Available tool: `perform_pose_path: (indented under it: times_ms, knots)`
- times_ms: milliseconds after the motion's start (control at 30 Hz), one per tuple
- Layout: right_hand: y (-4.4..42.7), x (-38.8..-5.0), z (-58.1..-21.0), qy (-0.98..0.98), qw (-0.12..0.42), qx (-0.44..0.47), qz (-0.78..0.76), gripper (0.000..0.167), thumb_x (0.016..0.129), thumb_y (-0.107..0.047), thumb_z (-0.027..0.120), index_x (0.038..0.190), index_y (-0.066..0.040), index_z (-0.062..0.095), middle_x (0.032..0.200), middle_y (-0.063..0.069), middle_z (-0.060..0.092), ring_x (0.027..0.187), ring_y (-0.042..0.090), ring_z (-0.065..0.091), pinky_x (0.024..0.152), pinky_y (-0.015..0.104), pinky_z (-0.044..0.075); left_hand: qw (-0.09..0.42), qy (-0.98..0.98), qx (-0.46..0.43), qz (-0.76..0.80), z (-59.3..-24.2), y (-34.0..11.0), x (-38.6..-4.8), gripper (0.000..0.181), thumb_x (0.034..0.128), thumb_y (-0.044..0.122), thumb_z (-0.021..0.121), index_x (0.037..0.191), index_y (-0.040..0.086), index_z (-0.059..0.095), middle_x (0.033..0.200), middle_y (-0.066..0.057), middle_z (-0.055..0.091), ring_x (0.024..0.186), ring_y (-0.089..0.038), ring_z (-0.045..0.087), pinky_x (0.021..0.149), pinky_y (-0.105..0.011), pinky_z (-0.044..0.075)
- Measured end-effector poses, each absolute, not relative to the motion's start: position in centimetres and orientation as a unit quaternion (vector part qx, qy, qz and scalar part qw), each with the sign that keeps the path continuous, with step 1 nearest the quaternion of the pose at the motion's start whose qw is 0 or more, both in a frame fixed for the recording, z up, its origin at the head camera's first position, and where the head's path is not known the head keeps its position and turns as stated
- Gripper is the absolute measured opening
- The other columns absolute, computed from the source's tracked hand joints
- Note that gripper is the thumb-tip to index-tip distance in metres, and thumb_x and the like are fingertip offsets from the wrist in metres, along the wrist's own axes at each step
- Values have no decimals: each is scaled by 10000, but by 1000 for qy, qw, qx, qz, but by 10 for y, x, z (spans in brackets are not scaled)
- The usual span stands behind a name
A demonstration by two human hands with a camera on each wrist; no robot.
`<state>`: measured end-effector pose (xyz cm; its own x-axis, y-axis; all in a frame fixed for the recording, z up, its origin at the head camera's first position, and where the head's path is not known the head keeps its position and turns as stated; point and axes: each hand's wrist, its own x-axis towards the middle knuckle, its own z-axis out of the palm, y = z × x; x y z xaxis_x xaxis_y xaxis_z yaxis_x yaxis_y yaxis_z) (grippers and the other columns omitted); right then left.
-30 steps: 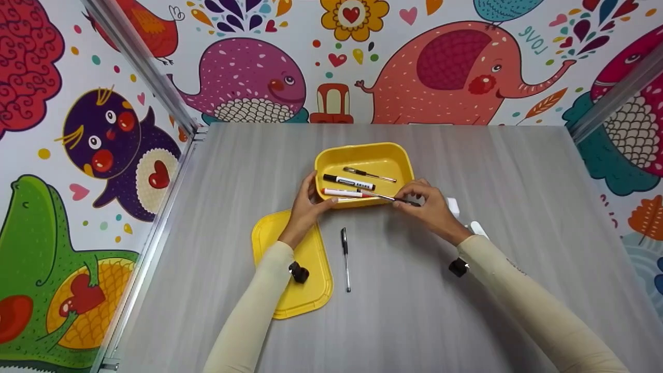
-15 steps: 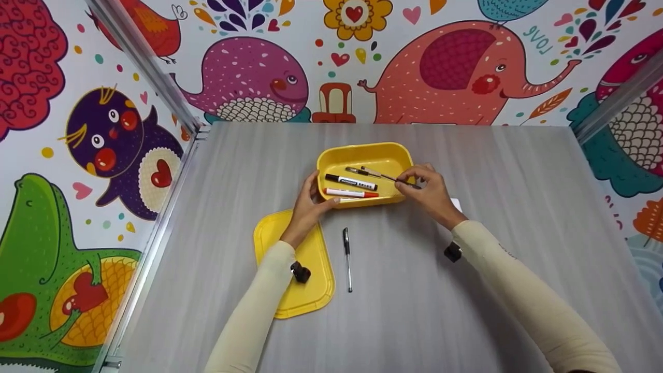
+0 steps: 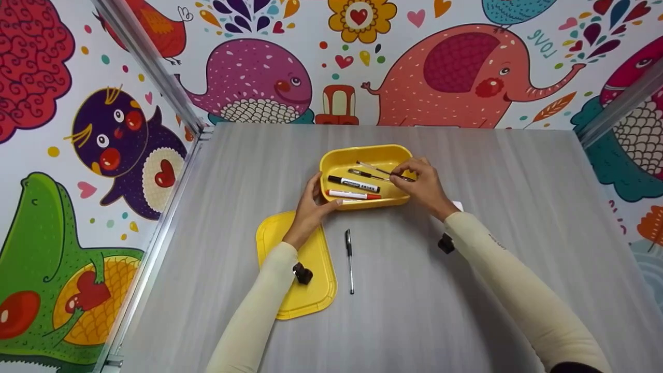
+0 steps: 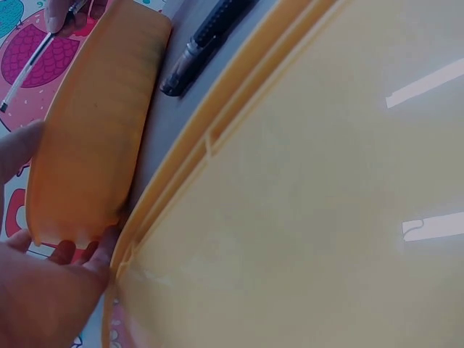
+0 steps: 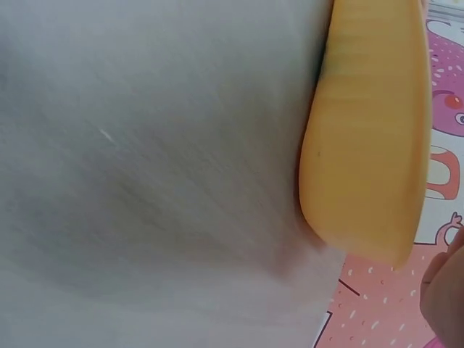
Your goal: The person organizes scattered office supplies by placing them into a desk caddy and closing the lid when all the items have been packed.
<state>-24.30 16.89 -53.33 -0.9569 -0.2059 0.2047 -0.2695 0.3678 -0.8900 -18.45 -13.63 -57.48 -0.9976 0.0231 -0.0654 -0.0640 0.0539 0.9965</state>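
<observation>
In the head view, my left hand holds the left end of a yellow plastic box, its thumb over the near rim. My right hand pinches a slim pen by its dark end above the box's right side, the clear barrel slanting up and left. Inside lie a black-grip pen, a black-capped marker and a red-capped marker. The left wrist view shows the held pen over the box wall; in the right wrist view, only part of my right hand shows.
A yellow lid lies on the grey table, partly under my left forearm. Right of it lies another black pen. A small white object sits behind my right wrist, mostly hidden. Patterned walls border the table's back and left.
My right hand has moved from the near right rim farther back over the box, carrying the pen. The pen's left tip now points higher. My left hand keeps its hold on the box.
</observation>
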Motion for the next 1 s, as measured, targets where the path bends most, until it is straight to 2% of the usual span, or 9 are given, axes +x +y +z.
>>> perform_pose_path:
  times_ms: [267, 500, 633, 767, 867, 1000]
  knots:
    - [161, -249, -540, -839, 12, 138, 527, 149, 988, -181, 859, 1094, -87, 814, 1097, 68, 695, 1195, 286, 479, 1079, 502, 388, 36, 722, -7, 691, -575, -135, -184, 963, 961, 114, 853, 1744, 136, 292, 1751, -141, 381, 1582, -287, 414, 1297, -449, 356]
    - [152, -256, -541, -834, 4, 144, 533, 150, 998, -170, 846, 1094, -61, 806, 1116, 94, 701, 1201, 317, 491, 1070, 476, 380, 38, 717, -3, 696, -575, -136, -183, 981, 957, 125, 860, 1749, 150, 282, 1773, -128, 338, 1585, -290, 409, 1276, -447, 392]
    - [149, -262, -540, -836, 3, 139, 531, 175, 1003, -184, 842, 1101, -45, 803, 1123, 108, 704, 1213, 345, 500, 1093, 522, 391, 35, 719, -4, 694, -576, -137, -184, 988, 953, 136, 867, 1750, 162, 284, 1765, -126, 350, 1578, -289, 413, 1265, -452, 408]
    - [146, -268, -538, -840, 3, 135, 525, 178, 1006, -184, 839, 1109, -44, 804, 1132, 107, 704, 1216, 341, 504, 1101, 535, 403, 36, 717, -4, 696, -576, -138, -184, 991, 954, 147, 871, 1751, 170, 282, 1755, -129, 365, 1571, -290, 422, 1248, -457, 432]
    - [143, -271, -536, -846, -5, 132, 517, 185, 1007, -200, 839, 1114, -52, 804, 1151, 98, 694, 1218, 313, 501, 1101, 501, 408, 36, 715, -3, 698, -576, -138, -184, 989, 954, 142, 870, 1750, 163, 283, 1751, -135, 370, 1567, -294, 429, 1242, -460, 439]
    - [140, -274, -535, -850, -21, 132, 509, 179, 1017, -203, 826, 1123, -60, 805, 1167, 96, 703, 1238, 293, 493, 1142, 495, 387, 35, 717, -2, 696, -577, -136, -185, 986, 952, 136, 866, 1746, 137, 282, 1743, -147, 383, 1568, -295, 427, 1266, -462, 403]
